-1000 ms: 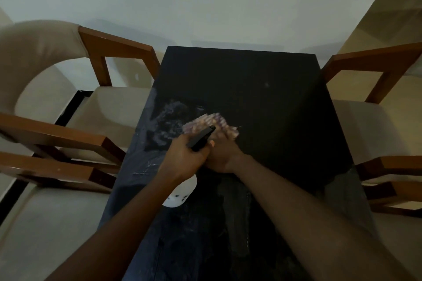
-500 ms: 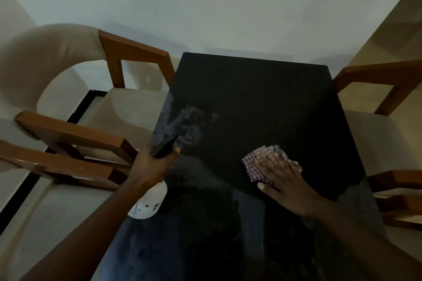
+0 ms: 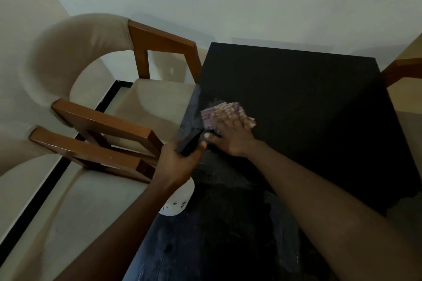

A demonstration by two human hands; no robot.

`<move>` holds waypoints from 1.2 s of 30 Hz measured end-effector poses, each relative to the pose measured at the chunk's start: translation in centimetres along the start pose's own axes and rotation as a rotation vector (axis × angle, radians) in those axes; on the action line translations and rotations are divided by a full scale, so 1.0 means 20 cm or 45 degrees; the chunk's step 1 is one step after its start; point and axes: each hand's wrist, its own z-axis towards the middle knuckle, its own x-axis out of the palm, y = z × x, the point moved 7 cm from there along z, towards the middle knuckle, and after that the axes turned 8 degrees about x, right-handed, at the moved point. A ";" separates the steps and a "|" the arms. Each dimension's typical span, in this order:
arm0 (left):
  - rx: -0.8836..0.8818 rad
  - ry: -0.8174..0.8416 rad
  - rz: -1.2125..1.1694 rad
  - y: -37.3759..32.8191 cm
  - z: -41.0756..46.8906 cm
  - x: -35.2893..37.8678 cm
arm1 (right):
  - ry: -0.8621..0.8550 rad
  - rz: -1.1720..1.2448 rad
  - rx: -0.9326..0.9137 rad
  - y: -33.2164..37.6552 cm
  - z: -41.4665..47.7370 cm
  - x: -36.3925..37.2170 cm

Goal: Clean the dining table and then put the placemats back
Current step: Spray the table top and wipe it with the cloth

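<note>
The dark dining table [image 3: 308, 102] fills the middle and right of the view. My right hand [image 3: 230, 137] presses flat on a checked cloth [image 3: 225, 113] near the table's left edge, beside a patch of wet smears. My left hand [image 3: 177, 162] grips a white spray bottle [image 3: 179, 201] by its black trigger head, just left of the right hand and over the table's left edge. No placemats are in view.
Two cream-cushioned chairs with brown wooden arms, the far one [image 3: 146, 70] and the near one [image 3: 75, 189], stand along the table's left side. Another chair's wooden arm [image 3: 402, 70] shows at the right. A pale wall runs behind the table's far end.
My right hand has swept the cloth from the table's right-middle back to its left edge. The left hand with the bottle stays at the left edge, and the view has shifted left.
</note>
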 end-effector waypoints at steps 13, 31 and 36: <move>-0.101 -0.085 -0.015 0.05 0.05 -0.02 | 0.074 -0.250 -0.316 -0.45 -0.68 0.15; -0.112 -0.220 -0.038 0.05 0.04 -0.06 | 0.113 -0.233 -0.520 0.40 -0.03 0.02; -0.149 -0.231 -0.058 0.04 0.04 -0.05 | 0.104 -0.311 -0.773 0.16 -0.45 0.20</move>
